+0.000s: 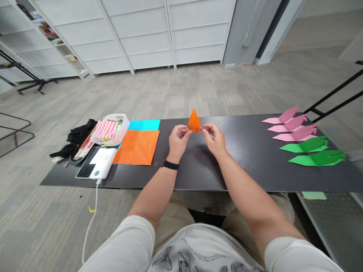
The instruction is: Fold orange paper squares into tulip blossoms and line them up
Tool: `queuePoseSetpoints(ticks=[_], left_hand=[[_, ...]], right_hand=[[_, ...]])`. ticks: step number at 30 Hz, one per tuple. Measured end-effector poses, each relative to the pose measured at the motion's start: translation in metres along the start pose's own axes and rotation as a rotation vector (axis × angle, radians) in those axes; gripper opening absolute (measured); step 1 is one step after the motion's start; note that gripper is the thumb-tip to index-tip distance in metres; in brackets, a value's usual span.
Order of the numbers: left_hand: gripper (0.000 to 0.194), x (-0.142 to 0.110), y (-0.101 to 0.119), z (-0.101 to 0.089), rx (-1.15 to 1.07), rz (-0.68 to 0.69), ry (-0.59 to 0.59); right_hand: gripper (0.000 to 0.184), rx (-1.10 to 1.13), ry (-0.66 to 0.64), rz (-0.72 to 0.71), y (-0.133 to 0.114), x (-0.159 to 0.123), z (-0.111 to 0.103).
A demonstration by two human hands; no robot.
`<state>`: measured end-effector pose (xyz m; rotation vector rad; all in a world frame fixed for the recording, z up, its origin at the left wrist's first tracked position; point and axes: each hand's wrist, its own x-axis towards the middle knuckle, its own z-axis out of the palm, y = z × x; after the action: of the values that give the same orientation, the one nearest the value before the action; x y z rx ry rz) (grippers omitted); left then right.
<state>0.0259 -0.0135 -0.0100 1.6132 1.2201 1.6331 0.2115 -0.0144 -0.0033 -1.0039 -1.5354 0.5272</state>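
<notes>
A small folded orange paper piece [194, 121], pointed at the top, is held upright above the dark table. My left hand [179, 141] pinches its lower left corner between thumb and fingers. At the lower right corner, my right hand [214, 139] closes its thumb and fingertips on the same paper. A black band circles my left wrist. To the left of my hands lie flat orange paper sheets [138, 148], with blue paper [144, 124] showing behind and beneath them.
Several folded pink paper birds [293, 127] and green paper birds [316, 158] line the table's right end. At left are a white basket [124, 130], a phone [87, 163], a white power bank [103, 163] with a cable, and black cloth [81, 133].
</notes>
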Motion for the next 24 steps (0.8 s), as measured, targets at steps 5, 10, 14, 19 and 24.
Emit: queuePoseSetpoints(ticks=[5, 10, 14, 19, 24], left_hand=[[0.03, 0.0, 0.0, 0.001, -0.026, -0.029, -0.013], [0.025, -0.001, 0.001, 0.002, 0.009, -0.015, -0.046], [0.024, -0.001, -0.003, 0.001, 0.049, 0.008, -0.073], [0.032, 0.001, -0.008, -0.001, 0.053, 0.037, -0.156], [0.026, 0.003, -0.003, -0.005, 0.077, 0.117, -0.128]], right_hand=[[0.023, -0.084, 0.021, -0.038, -0.005, 0.004, -0.007], [0.017, -0.079, 0.024, -0.077, -0.01, 0.008, -0.011], [0.015, -0.104, 0.004, -0.083, -0.007, 0.009, -0.012], [0.012, -0.145, 0.01, -0.1, 0.001, 0.01, -0.015], [0.011, -0.177, -0.013, -0.082, 0.007, 0.013, -0.024]])
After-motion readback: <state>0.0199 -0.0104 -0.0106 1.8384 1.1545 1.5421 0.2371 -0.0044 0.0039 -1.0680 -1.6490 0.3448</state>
